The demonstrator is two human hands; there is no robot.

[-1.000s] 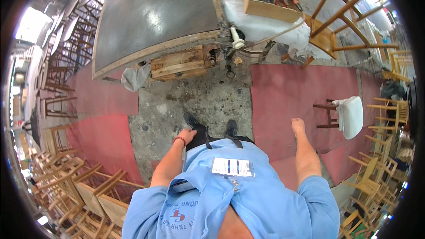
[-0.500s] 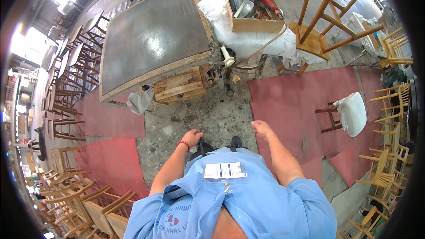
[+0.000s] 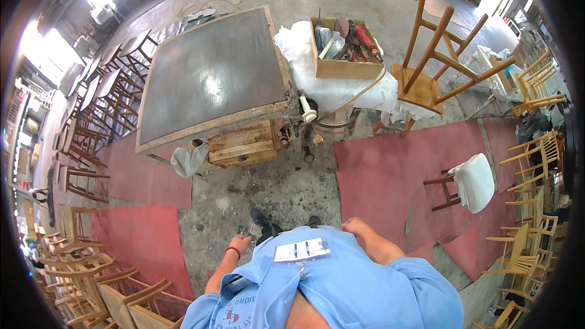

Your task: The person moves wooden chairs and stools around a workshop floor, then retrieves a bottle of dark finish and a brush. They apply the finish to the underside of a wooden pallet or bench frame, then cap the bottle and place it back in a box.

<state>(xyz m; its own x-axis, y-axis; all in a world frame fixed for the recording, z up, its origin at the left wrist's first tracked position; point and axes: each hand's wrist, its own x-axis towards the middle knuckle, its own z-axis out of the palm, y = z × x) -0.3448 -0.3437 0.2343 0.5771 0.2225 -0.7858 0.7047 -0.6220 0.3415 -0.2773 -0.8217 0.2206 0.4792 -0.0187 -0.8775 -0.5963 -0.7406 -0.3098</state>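
Observation:
My left hand (image 3: 239, 244), with a red bead bracelet at the wrist, hangs low beside my blue shirt (image 3: 341, 268). My right hand (image 3: 352, 226) is down at the other side, close to the shirt's edge. The fingers of both hands are too small and turned away to make out, and no object shows in either. Neither hand touches the furniture. Ahead stands a workbench (image 3: 207, 79) with a dark flat top and a wooden drawer (image 3: 242, 145) under it. My dark shoes (image 3: 263, 219) are on the stained concrete floor.
A cardboard box (image 3: 347, 68) of tools, with a red power tool (image 3: 367, 41), sits on a white-covered surface. Beside it an upturned wooden chair (image 3: 420, 85) rests. A white-covered chair (image 3: 475, 184) stands on red matting (image 3: 390, 176). Stools (image 3: 106, 85) and chair frames (image 3: 91, 268) line the left.
Both hands have dropped back toward my body, the right one partly behind the shirt's edge. The view has tilted up, so the bench and box sit lower and more far floor shows.

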